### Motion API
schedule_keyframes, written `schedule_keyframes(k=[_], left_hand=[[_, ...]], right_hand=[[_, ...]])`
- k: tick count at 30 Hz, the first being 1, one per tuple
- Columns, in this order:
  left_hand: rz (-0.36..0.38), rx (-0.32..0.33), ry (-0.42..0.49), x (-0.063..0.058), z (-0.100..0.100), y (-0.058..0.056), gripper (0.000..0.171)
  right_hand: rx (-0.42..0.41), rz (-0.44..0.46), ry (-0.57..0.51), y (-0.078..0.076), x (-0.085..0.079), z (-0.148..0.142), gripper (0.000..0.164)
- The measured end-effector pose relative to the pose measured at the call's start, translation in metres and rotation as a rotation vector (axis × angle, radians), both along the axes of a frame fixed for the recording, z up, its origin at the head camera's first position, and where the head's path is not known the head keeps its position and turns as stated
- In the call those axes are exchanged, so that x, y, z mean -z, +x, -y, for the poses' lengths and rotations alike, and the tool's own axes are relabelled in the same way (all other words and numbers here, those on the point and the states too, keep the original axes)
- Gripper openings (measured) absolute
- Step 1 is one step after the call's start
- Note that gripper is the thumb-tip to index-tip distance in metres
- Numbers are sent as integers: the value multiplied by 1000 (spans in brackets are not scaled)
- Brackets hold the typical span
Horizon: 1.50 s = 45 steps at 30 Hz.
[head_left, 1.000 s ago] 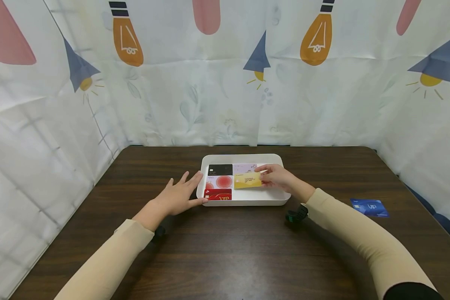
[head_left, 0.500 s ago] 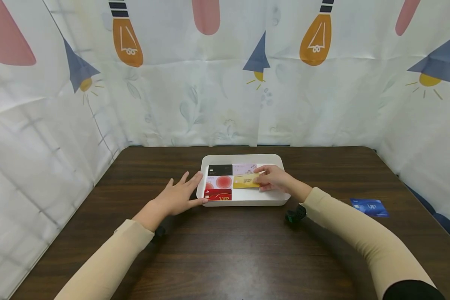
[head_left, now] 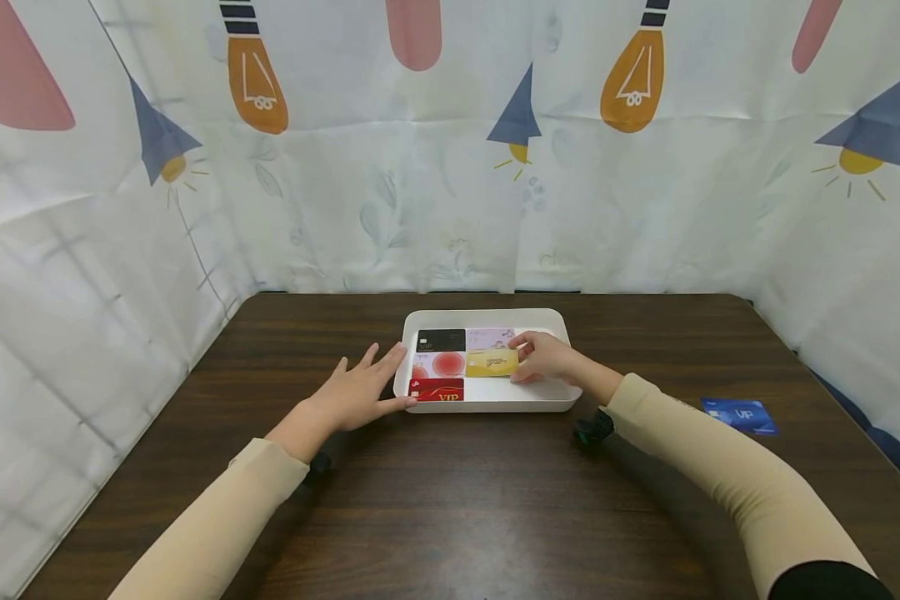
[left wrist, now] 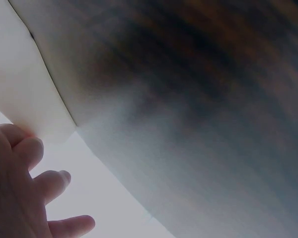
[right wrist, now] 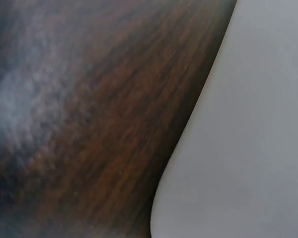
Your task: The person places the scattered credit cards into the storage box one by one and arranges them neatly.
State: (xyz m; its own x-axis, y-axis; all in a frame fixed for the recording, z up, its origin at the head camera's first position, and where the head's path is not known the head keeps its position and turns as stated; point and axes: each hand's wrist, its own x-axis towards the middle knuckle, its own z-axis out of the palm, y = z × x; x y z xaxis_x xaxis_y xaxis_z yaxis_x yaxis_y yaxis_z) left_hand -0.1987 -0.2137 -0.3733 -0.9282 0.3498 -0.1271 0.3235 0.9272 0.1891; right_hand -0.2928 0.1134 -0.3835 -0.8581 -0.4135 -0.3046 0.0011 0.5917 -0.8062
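A white tray (head_left: pixel 517 395) sits toward the far side of the table, with cards lying in two columns. At left are a black VIP card (head_left: pixel 441 340), a pale card with red circles (head_left: pixel 447 364) and a red VIP card (head_left: pixel 437 390). A lilac card (head_left: pixel 486 337) lies at the back right. Below it, my right hand (head_left: pixel 549 359) holds a yellow card (head_left: pixel 487 363) by its right end. My left hand (head_left: pixel 354 393) rests at the tray's left rim with fingers spread. The right wrist view shows no fingers, only tray wall and table.
A blue VIP card (head_left: pixel 740 416) lies on the dark wooden table (head_left: pixel 450 508), right of the tray and beyond my right forearm. A printed white curtain (head_left: pixel 450 192) hangs behind the table and along both sides.
My right hand has shifted the yellow card slightly left, up against the left column, and its fingers have moved on the card's right end. The left hand has stayed still.
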Motion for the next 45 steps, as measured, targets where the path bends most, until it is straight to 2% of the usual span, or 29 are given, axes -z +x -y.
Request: schedule_keyframes(k=[13,45], left_hand=[[-7,-6,6,1,1,0,97],[-6,-8,12,2,2,-1,97]], right_hand=[[-23,-3,79,-6,-2,3,55],[-59,-19,137,-11,-3,4,50]])
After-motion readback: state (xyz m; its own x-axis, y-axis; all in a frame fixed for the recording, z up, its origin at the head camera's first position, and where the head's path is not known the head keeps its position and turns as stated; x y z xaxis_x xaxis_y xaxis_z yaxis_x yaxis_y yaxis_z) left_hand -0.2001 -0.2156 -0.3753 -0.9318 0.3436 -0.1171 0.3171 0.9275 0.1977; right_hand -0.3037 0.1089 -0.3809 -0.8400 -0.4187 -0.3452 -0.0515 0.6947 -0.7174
